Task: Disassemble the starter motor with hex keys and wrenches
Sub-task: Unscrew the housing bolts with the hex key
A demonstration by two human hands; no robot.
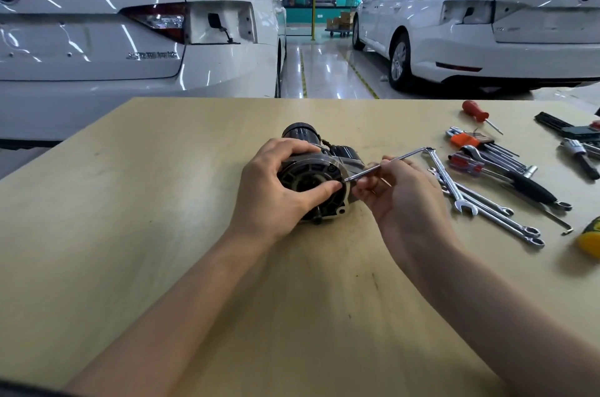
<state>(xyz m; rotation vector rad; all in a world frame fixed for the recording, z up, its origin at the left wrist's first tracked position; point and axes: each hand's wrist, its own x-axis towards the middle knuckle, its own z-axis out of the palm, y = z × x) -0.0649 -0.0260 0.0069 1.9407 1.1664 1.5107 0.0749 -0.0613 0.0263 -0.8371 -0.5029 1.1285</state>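
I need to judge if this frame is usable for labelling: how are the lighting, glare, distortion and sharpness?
Head view: bright even overhead light with only soft shadows under the hands; streaky glare on the white cars and the glossy floor; wide-angle bending at the table edges; the starter motor, hex key and both hands, left hand and right hand, are sharp.

Two bare forearms reach forward, both hands busy close together.

The left hand is curled over the starter motor, fingers wrapped on its far side and the thumb pressed on the near face. Just to its right, the right hand pinches the hex key between thumb and fingers, palm turned toward the left hand, wrist bent a little. The key tip meets the motor beside the left thumb.
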